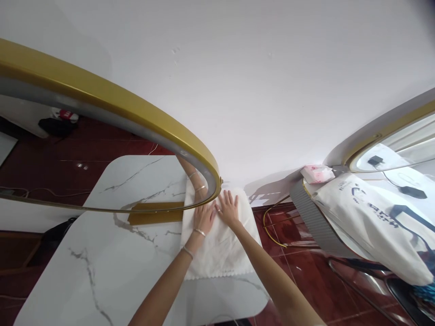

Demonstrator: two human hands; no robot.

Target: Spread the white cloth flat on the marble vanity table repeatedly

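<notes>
A white cloth (224,253) with a scalloped near edge lies flat on the right end of the marble-patterned table (129,271). My left hand (204,219) rests on its far part, fingers stretched out and pointing toward the wall. Bracelets circle that wrist. Close beside it, my right hand (228,209) lies palm down on the same cloth with fingers spread; a ring shows on one finger. The fingertips of the left hand are close to the rim of the mirror (204,156). Neither hand grips anything.
A second mirror (360,149) hangs at the right above another table (314,215). On that table are a tissue pack (317,174) and a white printed cloth bag (370,217). Red tiled floor (288,262) lies between the tables. A white wall (254,90) stands behind.
</notes>
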